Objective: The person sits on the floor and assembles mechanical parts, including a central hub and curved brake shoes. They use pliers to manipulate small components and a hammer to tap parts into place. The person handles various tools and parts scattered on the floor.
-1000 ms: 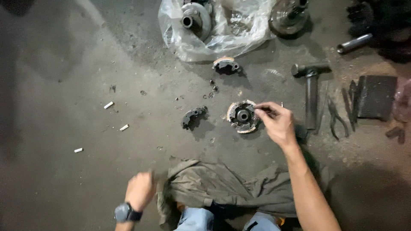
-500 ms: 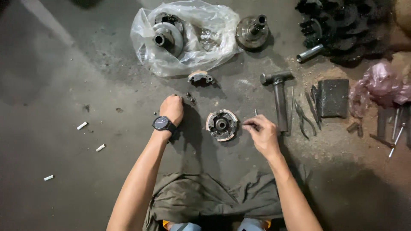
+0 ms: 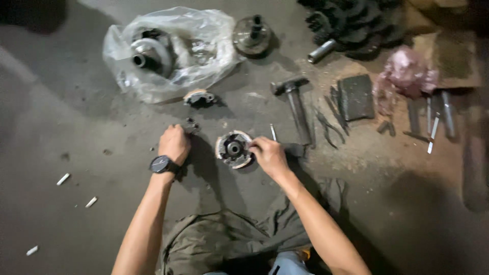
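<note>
A round metal clutch-like part [image 3: 234, 148] with a dark centre hole lies on the grimy concrete floor in front of me. My right hand [image 3: 268, 155] rests on its right edge, fingers curled against the rim. My left hand [image 3: 174, 143], with a black watch on the wrist, is closed over a small dark metal piece [image 3: 192, 126] just left of the round part. I cannot tell how firmly it grips that piece.
Behind lie a small metal part [image 3: 199, 98], a clear plastic bag [image 3: 168, 51] holding engine parts, and a round hub [image 3: 251, 34]. At right are a hammer [image 3: 295, 104], pliers [image 3: 328, 127], a dark flat block [image 3: 355, 97], a metal tube [image 3: 322, 51] and pink plastic [image 3: 407, 71]. Cloth [image 3: 229, 239] covers my lap.
My left hand came up from near my lap to the small dark piece left of the round part. The right hand stayed at the part's right edge.
</note>
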